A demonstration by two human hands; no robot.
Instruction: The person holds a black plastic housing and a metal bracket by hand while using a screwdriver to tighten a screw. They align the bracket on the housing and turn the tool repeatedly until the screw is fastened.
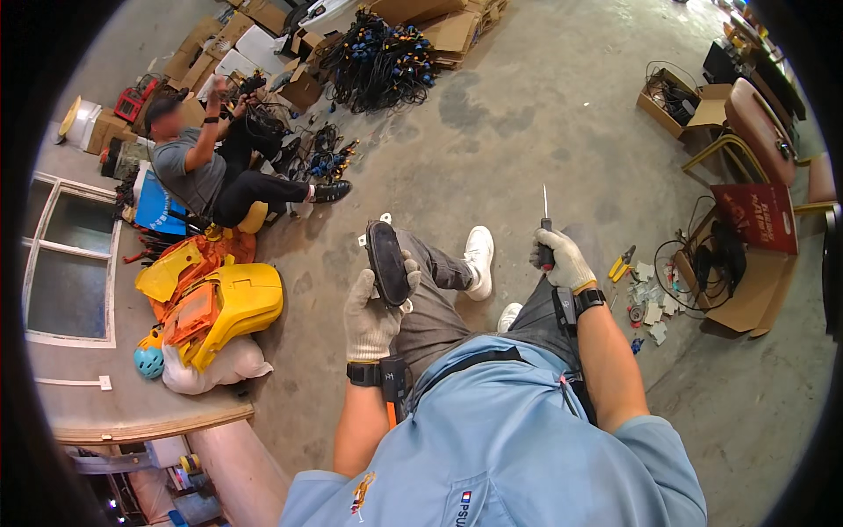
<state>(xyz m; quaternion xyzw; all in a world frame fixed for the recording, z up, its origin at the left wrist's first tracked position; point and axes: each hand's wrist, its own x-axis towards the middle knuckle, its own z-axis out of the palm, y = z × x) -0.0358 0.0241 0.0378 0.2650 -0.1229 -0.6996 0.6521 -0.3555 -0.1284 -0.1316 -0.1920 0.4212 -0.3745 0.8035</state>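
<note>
My left hand (372,321), in a white knit glove, grips an elongated black part (387,262) with rounded ends and pale mounting tabs at its edges. The part stands nearly upright above my left thigh; what its underside looks like is hidden. In my gloved right hand (565,255) is a screwdriver (545,220) with a dark handle, red near the fist, its thin shaft pointing up and away from me. The hands are well apart, and the screwdriver does not touch the black part.
Yellow-handled pliers (623,263) lie on the floor right of my knee, beside scattered white pieces (652,311). An open carton (746,299) holds black cables. At left, another person (198,158) sits near yellow plastic shells (233,303). A cable heap (378,61) lies farther off.
</note>
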